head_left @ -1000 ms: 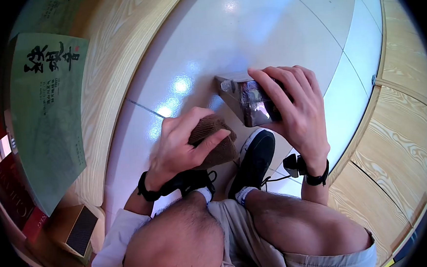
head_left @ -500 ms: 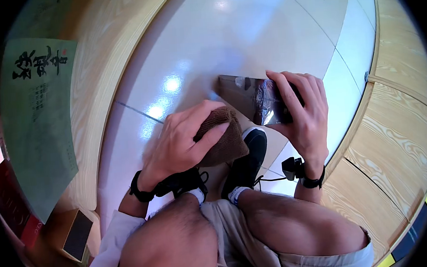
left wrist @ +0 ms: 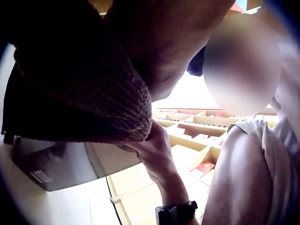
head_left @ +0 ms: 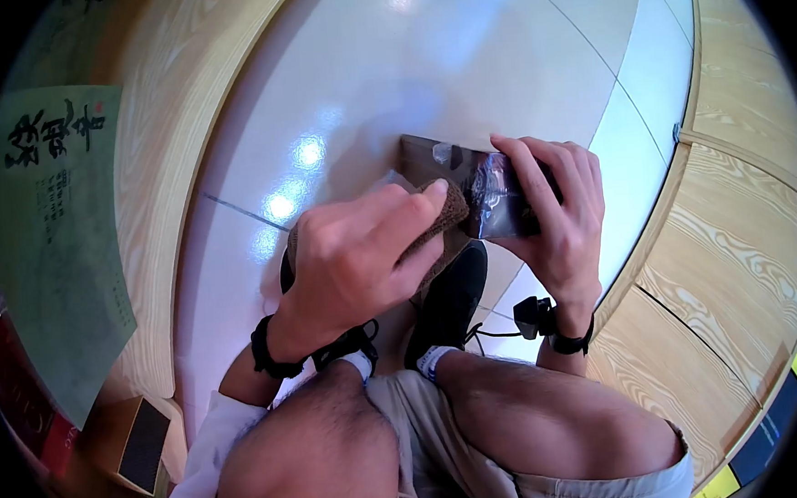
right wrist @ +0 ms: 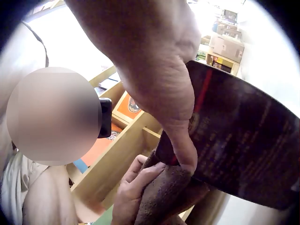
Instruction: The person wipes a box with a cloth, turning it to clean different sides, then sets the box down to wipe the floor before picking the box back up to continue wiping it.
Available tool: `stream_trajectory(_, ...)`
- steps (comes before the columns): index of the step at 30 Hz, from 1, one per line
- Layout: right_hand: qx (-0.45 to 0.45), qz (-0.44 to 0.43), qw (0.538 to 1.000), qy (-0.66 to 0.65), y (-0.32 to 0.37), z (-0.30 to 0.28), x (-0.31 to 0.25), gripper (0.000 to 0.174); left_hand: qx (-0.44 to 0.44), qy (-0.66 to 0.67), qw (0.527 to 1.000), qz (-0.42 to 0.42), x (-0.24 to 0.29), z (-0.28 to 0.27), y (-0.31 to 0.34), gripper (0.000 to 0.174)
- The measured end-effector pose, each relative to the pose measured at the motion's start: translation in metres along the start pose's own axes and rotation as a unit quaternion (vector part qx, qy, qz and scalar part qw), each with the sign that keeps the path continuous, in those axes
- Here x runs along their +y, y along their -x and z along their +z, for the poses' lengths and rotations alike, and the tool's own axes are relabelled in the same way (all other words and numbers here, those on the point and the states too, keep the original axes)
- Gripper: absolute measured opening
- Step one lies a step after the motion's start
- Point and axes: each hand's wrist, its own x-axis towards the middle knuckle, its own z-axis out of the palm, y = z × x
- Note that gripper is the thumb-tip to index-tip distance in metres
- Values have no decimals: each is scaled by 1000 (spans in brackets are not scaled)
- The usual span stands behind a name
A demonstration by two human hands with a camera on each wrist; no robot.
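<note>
In the head view my left hand (head_left: 354,261) grips a folded brown ribbed cloth (head_left: 453,209), with the thumb and fingers pinching its upper edge. The cloth meets the near left edge of a dark box (head_left: 500,197) with a shiny wrapped face. My right hand (head_left: 564,202) holds that box from its right side, fingers over the top and thumb underneath. Small pale print and a red stripe show on the box's broad dark face (right wrist: 243,136) in the right wrist view. From the left wrist, the cloth (left wrist: 133,110) hides part of the box (left wrist: 70,164).
Below the hands are black shoes (head_left: 452,300) on a glossy tiled floor (head_left: 388,76). A wooden ledge (head_left: 172,126) runs along the left, with a green box bearing dark characters (head_left: 64,224) on it. Wooden cabinets (head_left: 736,247) line the right side.
My left hand has moved right with the cloth, from apart to up against the box. The right hand first swung the box a little to the right, then held it nearly still.
</note>
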Motion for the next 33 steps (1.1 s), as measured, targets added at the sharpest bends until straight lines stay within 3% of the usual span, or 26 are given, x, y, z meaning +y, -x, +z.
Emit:
stream_trajectory(18,19,-3,1000,-6,4,5,2,74,-2,-14,996,86,2,0,-4,44)
stream_trajectory(31,30,-7,999,-9,3,7,4,70,-17,19,997,67,-2,1,3,45)
stream_trajectory(33,30,-3,1000,-6,3,7,3,71,-43,16,997,65,-3,1,6,37)
